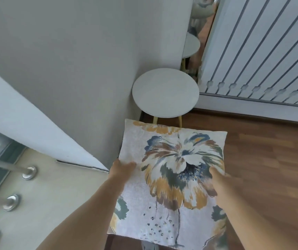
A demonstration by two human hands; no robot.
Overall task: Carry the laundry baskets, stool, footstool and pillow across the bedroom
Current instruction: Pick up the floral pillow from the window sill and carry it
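Off to the left of the grip, well apart from it, a rail (2,166) runs to round metal mounts on a pale ledge, and a white wall corner (83,152) comes down just beside the left wrist.

The left hand (122,168) grips the pillow (169,179) at its left edge, the thumb on the top face and the fingers hidden beneath, so how far they curl cannot be told. The pillow spans the gap between both hands, held flat and face up, the flower print toward the camera. It is roughly square, so it has no real long axis; its far edge tilts a little away to the right.

The right hand (218,179) holds the opposite edge the same way, the thumb lying across the print, the fingers out of sight below. Both hands sit level with the middle of the pillow, neither one nearer the far edge by much.

Straight ahead of the grip, just beyond the pillow's far edge, stands the stool (165,92) in the corner, its round seat bare and its thin legs partly covered by the pillow. Judging from this, the pillow is headed forward onto that seat, and both hands would have to carry it on and up together. To the right of the stool hang vertical blinds (260,56) above a wood floor (270,159).
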